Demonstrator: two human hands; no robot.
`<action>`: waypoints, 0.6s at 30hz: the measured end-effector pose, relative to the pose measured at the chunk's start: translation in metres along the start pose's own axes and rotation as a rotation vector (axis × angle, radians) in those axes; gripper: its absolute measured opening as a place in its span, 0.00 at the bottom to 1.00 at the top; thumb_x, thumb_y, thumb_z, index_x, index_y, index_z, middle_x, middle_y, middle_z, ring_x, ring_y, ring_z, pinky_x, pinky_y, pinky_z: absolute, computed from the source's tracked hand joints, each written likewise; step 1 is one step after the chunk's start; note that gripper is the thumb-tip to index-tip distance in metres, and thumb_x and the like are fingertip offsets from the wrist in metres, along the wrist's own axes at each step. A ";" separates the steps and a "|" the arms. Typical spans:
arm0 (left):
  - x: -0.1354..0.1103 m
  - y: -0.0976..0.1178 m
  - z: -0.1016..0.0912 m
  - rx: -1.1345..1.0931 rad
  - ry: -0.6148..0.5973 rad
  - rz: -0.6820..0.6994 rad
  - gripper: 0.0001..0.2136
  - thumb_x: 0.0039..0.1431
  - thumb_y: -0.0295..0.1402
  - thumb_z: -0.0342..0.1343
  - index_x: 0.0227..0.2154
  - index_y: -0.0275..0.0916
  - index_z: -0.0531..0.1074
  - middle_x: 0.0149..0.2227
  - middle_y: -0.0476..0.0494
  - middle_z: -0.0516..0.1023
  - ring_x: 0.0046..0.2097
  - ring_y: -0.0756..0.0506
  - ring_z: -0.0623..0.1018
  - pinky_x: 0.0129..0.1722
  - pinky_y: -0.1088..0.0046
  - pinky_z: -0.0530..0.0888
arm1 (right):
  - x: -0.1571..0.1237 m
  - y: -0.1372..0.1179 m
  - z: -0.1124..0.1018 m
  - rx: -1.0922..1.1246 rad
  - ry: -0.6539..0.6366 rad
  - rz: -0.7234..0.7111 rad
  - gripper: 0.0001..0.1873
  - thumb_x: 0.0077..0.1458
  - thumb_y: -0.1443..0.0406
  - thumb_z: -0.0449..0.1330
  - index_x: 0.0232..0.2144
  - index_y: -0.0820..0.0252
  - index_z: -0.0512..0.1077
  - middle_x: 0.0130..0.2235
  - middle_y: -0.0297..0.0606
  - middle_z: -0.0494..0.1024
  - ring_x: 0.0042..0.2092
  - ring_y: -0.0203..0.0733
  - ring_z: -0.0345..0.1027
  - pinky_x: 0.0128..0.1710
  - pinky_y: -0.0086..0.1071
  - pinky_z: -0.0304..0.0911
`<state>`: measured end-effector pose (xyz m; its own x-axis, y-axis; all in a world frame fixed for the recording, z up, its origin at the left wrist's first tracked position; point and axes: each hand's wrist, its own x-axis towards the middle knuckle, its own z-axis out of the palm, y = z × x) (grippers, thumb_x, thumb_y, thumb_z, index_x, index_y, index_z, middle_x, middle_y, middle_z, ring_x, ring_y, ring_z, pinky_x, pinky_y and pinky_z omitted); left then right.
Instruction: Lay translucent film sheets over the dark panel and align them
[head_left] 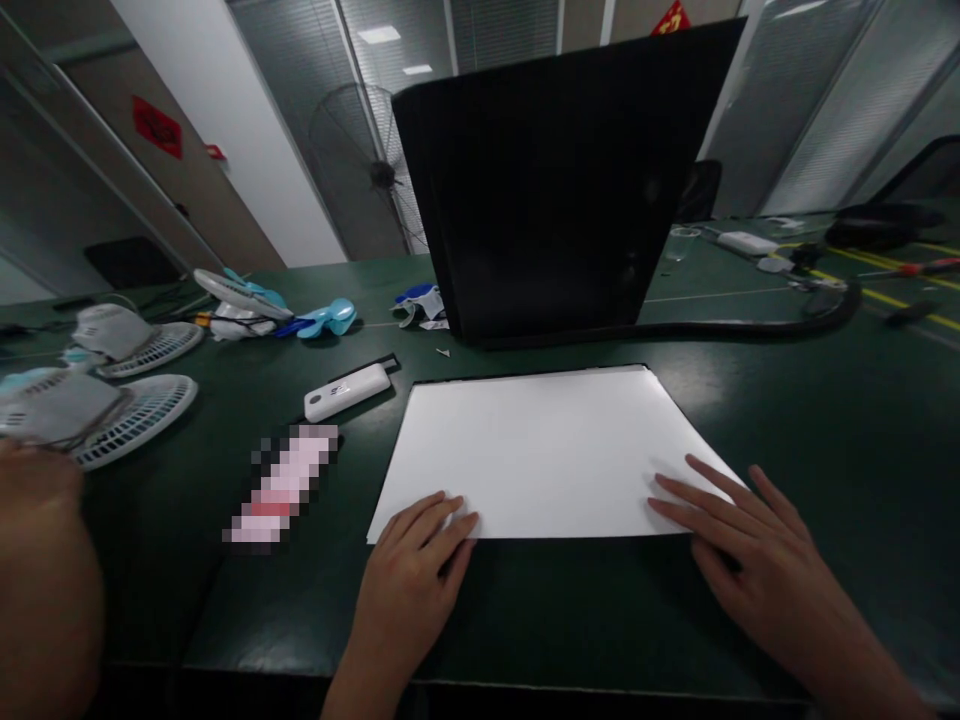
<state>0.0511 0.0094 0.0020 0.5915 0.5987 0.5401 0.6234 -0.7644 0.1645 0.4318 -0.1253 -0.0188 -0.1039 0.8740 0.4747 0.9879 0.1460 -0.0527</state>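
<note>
A white sheet of paper (544, 450) lies flat on the dark green table (825, 420) in front of me. My left hand (409, 575) rests at the sheet's near left corner, fingers together and touching its edge, holding nothing. My right hand (750, 545) lies flat at the near right corner with its fingers spread, the fingertips on the paper. Both hands are open.
A large black upright panel (555, 180) stands just behind the sheet. A white oblong device (347, 391) and a blurred pink item (283, 488) lie to the left. Small fan parts (112, 400) crowd the far left. A black hose (750, 325) and tools lie at right.
</note>
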 end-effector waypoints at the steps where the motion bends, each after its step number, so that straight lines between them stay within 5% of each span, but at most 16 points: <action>1: 0.000 0.000 0.000 0.005 -0.004 -0.007 0.11 0.72 0.30 0.58 0.50 0.47 0.82 0.52 0.44 0.86 0.55 0.38 0.84 0.53 0.50 0.84 | -0.001 -0.001 0.001 -0.014 -0.008 0.017 0.25 0.72 0.62 0.45 0.62 0.41 0.73 0.69 0.27 0.64 0.72 0.55 0.54 0.69 0.74 0.50; 9: -0.002 -0.003 0.002 0.003 -0.072 -0.029 0.11 0.71 0.32 0.60 0.51 0.47 0.82 0.56 0.42 0.84 0.60 0.36 0.81 0.57 0.46 0.83 | -0.002 0.000 0.004 -0.064 -0.044 -0.019 0.25 0.74 0.59 0.46 0.67 0.47 0.69 0.71 0.31 0.62 0.70 0.48 0.57 0.62 0.62 0.70; 15: -0.004 -0.003 0.005 -0.005 -0.085 -0.049 0.12 0.69 0.31 0.61 0.52 0.49 0.82 0.58 0.43 0.83 0.60 0.36 0.80 0.57 0.45 0.82 | -0.003 -0.001 0.007 -0.044 -0.046 0.015 0.26 0.75 0.56 0.45 0.69 0.46 0.65 0.72 0.31 0.60 0.71 0.49 0.55 0.66 0.64 0.66; 18: -0.002 -0.003 -0.001 -0.022 -0.020 -0.016 0.14 0.70 0.31 0.61 0.55 0.49 0.79 0.59 0.42 0.82 0.61 0.37 0.80 0.57 0.48 0.82 | -0.005 0.000 0.009 -0.053 -0.008 0.221 0.30 0.75 0.48 0.43 0.69 0.52 0.67 0.73 0.39 0.57 0.74 0.56 0.50 0.70 0.65 0.59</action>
<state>0.0477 0.0099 0.0008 0.5915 0.6155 0.5209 0.6219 -0.7594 0.1911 0.4316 -0.1259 -0.0291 0.1146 0.8857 0.4498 0.9914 -0.0734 -0.1082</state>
